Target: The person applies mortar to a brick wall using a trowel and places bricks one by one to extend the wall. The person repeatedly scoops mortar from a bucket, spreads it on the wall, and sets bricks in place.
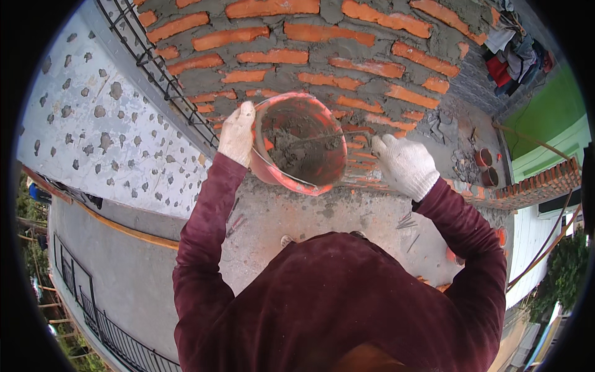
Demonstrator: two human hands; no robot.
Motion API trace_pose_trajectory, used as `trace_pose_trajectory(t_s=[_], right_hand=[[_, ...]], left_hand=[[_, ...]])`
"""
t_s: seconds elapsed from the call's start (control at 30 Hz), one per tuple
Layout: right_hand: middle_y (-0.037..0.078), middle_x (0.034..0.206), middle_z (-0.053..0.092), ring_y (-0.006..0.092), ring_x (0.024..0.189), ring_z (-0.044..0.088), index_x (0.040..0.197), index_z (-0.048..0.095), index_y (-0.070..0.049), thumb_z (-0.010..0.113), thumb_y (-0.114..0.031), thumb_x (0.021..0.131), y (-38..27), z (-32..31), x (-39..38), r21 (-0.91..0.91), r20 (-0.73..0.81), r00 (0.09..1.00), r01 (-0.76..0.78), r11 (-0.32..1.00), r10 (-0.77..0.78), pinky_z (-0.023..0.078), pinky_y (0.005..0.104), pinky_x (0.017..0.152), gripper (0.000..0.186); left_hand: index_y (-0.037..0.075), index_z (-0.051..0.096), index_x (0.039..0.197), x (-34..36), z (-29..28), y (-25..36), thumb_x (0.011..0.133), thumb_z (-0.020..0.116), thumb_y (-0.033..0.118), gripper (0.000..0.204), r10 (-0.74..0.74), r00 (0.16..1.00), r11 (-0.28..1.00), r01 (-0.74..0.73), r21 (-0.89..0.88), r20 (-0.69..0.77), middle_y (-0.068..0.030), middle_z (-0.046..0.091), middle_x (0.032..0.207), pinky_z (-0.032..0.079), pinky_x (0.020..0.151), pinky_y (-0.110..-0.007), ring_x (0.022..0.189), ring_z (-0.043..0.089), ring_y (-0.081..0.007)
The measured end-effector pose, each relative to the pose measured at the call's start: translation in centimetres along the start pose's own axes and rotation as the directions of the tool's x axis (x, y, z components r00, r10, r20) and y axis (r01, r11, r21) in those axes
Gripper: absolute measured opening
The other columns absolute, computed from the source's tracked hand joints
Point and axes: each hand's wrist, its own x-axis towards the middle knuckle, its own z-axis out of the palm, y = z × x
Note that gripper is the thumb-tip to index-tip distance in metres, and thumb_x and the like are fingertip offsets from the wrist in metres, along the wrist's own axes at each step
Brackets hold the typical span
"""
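Note:
An orange-red bucket [265, 167] is tipped in front of me with its mouth toward my view, and grey wet mortar [294, 152] coats its inside. My left hand [237, 133], in a white knit glove, grips the bucket's left rim. A thin wire handle lies across the bucket's near left side. My right hand [406, 164], gloved the same way, is closed around the end of a thin trowel [328, 135]. The trowel shows almost edge-on, reaching over the right rim into the bucket. The fingers partly hide its grip.
A brick wall [273, 57] with fresh mortar joints rises ahead. Left of it stand a steel rebar cage [149, 59] and a pitted pale wall [93, 124]. Rubble and small buckets [483, 157] lie at right, near a low brick wall [539, 186]. Thin rods [406, 221] lie on the floor.

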Motion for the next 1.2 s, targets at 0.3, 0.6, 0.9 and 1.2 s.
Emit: trace_pose_trajectory(t_s=[0.3,0.6,0.9,1.2], right_hand=[[0.017,0.088,0.067,0.0319,0.077,0.073,0.113,0.055,0.008,0.066,-0.004,0.081,-10.1,2.2,9.9,-0.150,-0.012,0.987,0.154,0.977,-0.157,0.059,0.0404,0.062,0.035],[0.022,0.099,0.074,0.0379,0.088,0.074,0.115,0.067,0.007,0.071,-0.017,0.083,-7.9,-2.2,14.4,0.086,0.551,0.833,0.004,0.996,-0.051,0.059,0.0462,0.073,0.041],[0.019,0.095,0.070,0.0257,0.079,0.072,0.114,0.068,0.004,0.058,-0.041,0.096,-8.6,-2.7,10.9,0.617,0.619,0.723,-0.205,0.760,-0.308,0.058,0.0405,0.069,0.049],[0.004,0.083,0.061,0.0111,0.062,0.059,0.115,0.065,0.001,0.061,-0.037,0.102,-4.0,-6.5,6.0,0.811,0.575,0.735,-0.570,0.133,-0.360,0.050,0.0275,0.046,0.040]], left_hand=[[-0.001,0.064,0.124,2.5,-5.5,5.1,0.109,0.055,0.033,0.039,0.120,0.992,0.988,-0.123,0.091,0.039,-0.0046,0.068,0.111,0.051,0.090,-0.029,0.101,0.062,-0.0123],[-0.001,0.069,0.112,1.2,-5.1,8.0,0.108,0.056,0.032,0.035,0.263,0.953,0.831,-0.303,0.467,0.150,-0.0006,0.066,0.100,0.049,0.082,-0.026,0.091,0.057,-0.0082],[0.003,0.066,0.101,1.3,-3.9,7.2,0.109,0.054,0.035,0.036,0.295,0.933,0.886,-0.348,0.306,0.207,0.0018,0.060,0.089,0.046,0.073,-0.026,0.082,0.052,-0.0074],[0.004,0.065,0.106,1.7,-1.5,6.7,0.110,0.053,0.033,0.032,0.246,0.965,0.969,-0.242,-0.059,0.093,-0.0001,0.063,0.097,0.050,0.078,-0.028,0.088,0.058,-0.0090]])
